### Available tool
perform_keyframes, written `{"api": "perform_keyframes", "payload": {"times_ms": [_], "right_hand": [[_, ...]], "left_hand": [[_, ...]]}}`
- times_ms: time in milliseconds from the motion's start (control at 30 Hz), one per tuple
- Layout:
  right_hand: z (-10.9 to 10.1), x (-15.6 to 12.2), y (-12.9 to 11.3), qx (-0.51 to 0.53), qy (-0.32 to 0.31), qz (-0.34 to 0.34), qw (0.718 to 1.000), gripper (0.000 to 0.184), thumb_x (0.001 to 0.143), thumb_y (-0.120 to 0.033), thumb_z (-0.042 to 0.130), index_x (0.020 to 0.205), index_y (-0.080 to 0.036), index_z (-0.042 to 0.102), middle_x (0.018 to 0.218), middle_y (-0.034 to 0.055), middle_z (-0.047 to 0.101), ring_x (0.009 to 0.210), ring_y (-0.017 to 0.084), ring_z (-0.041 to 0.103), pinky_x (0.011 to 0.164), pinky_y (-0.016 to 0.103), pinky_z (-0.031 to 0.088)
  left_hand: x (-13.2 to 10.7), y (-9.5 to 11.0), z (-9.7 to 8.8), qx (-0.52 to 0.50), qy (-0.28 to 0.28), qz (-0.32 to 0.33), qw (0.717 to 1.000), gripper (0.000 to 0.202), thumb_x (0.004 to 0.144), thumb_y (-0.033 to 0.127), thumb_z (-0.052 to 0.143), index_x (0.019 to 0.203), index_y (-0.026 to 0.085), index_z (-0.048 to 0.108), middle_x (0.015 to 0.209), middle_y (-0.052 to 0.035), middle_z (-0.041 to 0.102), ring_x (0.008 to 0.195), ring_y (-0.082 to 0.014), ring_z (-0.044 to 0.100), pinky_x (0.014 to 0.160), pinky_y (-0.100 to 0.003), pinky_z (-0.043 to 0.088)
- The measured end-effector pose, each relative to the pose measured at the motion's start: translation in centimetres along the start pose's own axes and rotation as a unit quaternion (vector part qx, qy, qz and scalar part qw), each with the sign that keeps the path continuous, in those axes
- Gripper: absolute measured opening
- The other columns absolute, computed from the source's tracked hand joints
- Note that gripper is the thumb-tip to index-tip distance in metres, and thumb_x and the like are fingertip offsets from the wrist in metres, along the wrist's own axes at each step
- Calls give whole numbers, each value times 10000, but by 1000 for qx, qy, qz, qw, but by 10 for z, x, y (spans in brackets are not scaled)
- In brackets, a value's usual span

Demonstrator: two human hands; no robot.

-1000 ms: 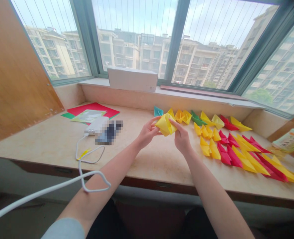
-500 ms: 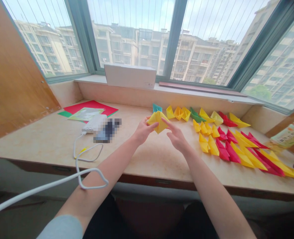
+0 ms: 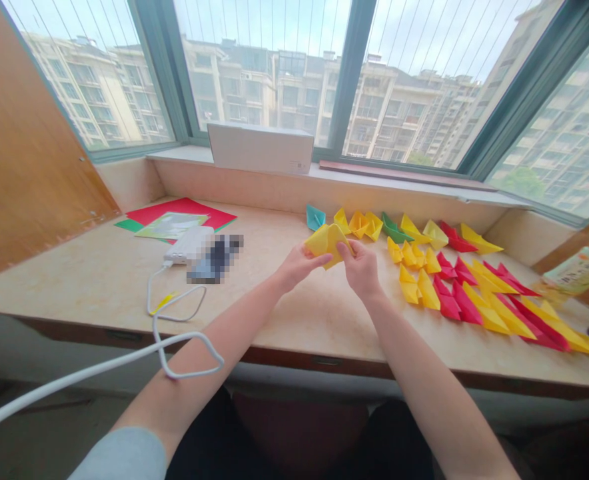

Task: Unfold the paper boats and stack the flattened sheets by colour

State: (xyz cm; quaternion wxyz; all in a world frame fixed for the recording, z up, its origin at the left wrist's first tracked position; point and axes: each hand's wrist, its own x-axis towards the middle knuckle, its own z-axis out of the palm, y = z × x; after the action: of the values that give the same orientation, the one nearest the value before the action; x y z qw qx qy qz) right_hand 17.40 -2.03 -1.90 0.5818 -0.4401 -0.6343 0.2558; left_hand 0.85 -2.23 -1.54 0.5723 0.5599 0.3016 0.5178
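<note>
Between my two hands, above the desk, is a folded piece of yellow paper [image 3: 328, 244]. My left hand [image 3: 297, 267] grips its left side, thumb in front along the lower edge. On the right side my right hand [image 3: 360, 267] pinches the paper, its thumb on the front face. The fingers behind the sheet are partly hidden. Just behind the paper a blue paper boat [image 3: 316, 217] stands on the desk. To the right are rows of folded boats, among them a green boat [image 3: 395, 229], a red boat [image 3: 457, 237] and several yellow boats [image 3: 409, 283].
At the left of the desk [image 3: 254, 313] lie red paper sheets [image 3: 199, 208], a clear packet [image 3: 172, 227], a white power bank [image 3: 187, 245] and a blurred-out phone [image 3: 215, 260]. A white cable [image 3: 99, 370] crosses over my left forearm. A white box [image 3: 259, 150] stands on the sill.
The yellow paper has moved slightly right and been turned, showing a flatter face. My right hand has gone from a pointing finger on it to a pinch.
</note>
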Motion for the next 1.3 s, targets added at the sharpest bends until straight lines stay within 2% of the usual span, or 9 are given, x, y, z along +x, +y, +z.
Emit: {"api": "perform_keyframes", "payload": {"times_ms": [67, 200, 500, 633, 800, 933, 1067, 1167, 1300], "right_hand": [[1, 0, 0, -1, 15, -4, 1000, 384, 858, -513, 586, 963, -165, 709, 836, 58, 718, 800, 228, 649, 739, 339, 502], [3, 0, -2, 6, 17, -16, 1000, 380, 856, -514, 596, 982, -171, 701, 896, 69, 730, 856, 240, 658, 789, 360, 510], [1, 0, -4, 138, -33, 35, 989, 430, 838, -562, 611, 1003, -172, 684, 877, 66, 716, 772, 217, 671, 672, 356, 570], [3, 0, -4, 168, -30, 38, 985, 413, 830, -559, 627, 985, -179, 672, 912, 70, 724, 813, 228, 685, 723, 385, 585], [5, 1, -4, 215, -6, 38, 976, 398, 806, -542, 673, 1000, -196, 639, 922, 72, 733, 827, 241, 701, 756, 422, 587], [4, 2, -4, 205, -28, 49, 977, 458, 802, -580, 661, 1044, -195, 609, 899, 73, 738, 821, 238, 705, 725, 410, 591], [2, 4, -1, 194, -50, 52, 978, 450, 817, -585, 641, 1047, -201, 594, 893, 65, 738, 797, 225, 703, 703, 388, 588], [-1, 5, 1, 167, -34, 19, 985, 403, 827, -550, 645, 1041, -214, 587, 899, 60, 739, 788, 222, 700, 715, 379, 573], [-6, 4, 3, 32, -23, -48, 998, 325, 861, -499, 618, 1030, -222, 625, 951, 68, 737, 884, 240, 689, 749, 362, 542]], "left_hand": [[-1, 2, 1, 2, -42, -27, 999, 492, 658, 350, 856, 1052, 124, 666, 996, -89, 710, 847, -166, 662, 785, -308, 526], [-1, 0, 0, -9, -20, -44, 999, 499, 635, 349, 869, 1046, 125, 695, 995, -93, 721, 818, -181, 681, 828, -391, 562], [-1, 1, -2, 6, -50, -4, 999, 473, 721, 389, 808, 1092, 119, 692, 1010, -140, 741, 735, -208, 712, 724, -381, 589], [-2, 1, -1, 1, -40, -35, 999, 481, 710, 428, 816, 1059, 117, 703, 993, -140, 744, 764, -219, 721, 777, -409, 592], [-2, -4, 0, 30, -61, -79, 995, 482, 706, 521, 792, 930, 103, 711, 805, -129, 744, 732, -233, 725, 783, -440, 587], [-2, -5, -3, 31, -62, -84, 994, 482, 714, 572, 759, 780, 103, 669, 733, -133, 735, 673, -236, 718, 719, -432, 585], [-3, -3, -3, 30, -80, -88, 992, 467, 751, 563, 731, 811, 104, 668, 761, -132, 733, 696, -228, 717, 698, -389, 578], [-2, -2, -1, 48, -56, -38, 997, 468, 746, 507, 760, 1015, 132, 678, 984, -137, 726, 835, -227, 706, 741, -364, 565], [1, -2, -4, 75, 43, 103, 991, 659, 683, 388, 835, 1257, 222, 556, 1160, -100, 665, 996, -227, 653, 796, -326, 536]]}}
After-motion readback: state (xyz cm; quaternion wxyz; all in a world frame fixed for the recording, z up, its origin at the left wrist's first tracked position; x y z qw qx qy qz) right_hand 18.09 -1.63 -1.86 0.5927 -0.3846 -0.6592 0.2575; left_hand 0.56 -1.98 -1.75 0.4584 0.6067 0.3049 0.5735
